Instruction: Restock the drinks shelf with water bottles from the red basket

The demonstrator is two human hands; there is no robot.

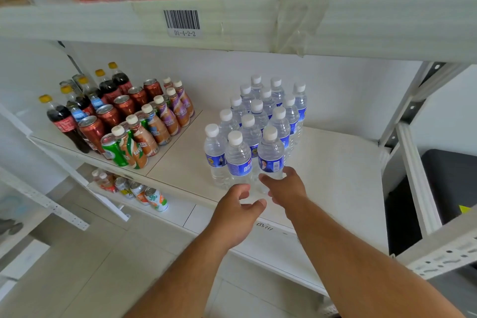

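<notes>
Both hands at front bottles (pixel 238 160): right hand (pixel 285 186) fingers wrap one base, left hand (pixel 238 208) fingers loosely curled, empty. Nudge upright, rows flush.

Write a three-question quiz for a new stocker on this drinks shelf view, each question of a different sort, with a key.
1. True or false: the right hand is at the base of the front right water bottle.
2. Multiple choice: what stands at the left end of the shelf? A) juice cartons only B) cola bottles, cans and coffee bottles C) nothing but water
3. Fill in: the caps on the water bottles are ____.

Key
1. True; its fingers touch the bottle's lower part.
2. B
3. white

Note: the left hand is beside the right hand, fingers loosely curled, holding nothing. The red basket is not in view.
</notes>
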